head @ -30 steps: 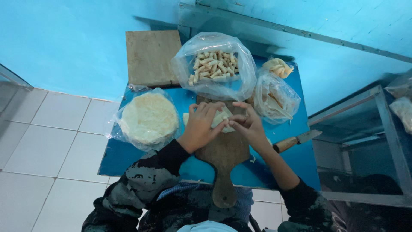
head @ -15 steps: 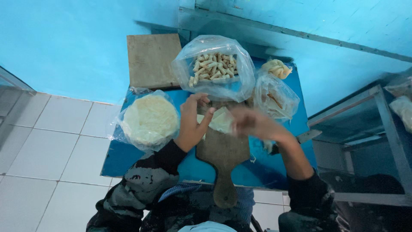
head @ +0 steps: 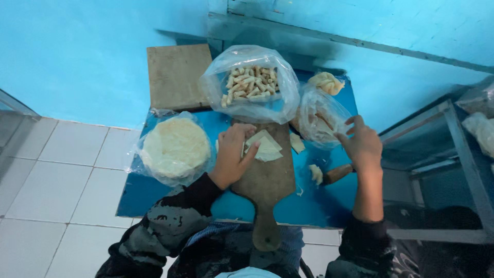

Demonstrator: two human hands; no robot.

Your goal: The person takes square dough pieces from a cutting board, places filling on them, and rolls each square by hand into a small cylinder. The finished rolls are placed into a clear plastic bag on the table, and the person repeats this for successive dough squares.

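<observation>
Far bag (head: 250,85): I see clear plastic, pale rolls inside.
Left bag (head: 172,149): clear, round flat wrappers.
Right bag (head: 318,117): clear, crumpled.

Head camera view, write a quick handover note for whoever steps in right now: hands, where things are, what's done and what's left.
Left hand: flat on the folded pastry wrapper on the wooden paddle board.
Right hand: open, empty, at the bag of filling.
Stack of round wrappers sits left in plastic; bag of finished rolls is behind the board.
Done: many rolls bagged.
Left: this wrapper is not yet rolled; the wrapper stack remains.
</observation>
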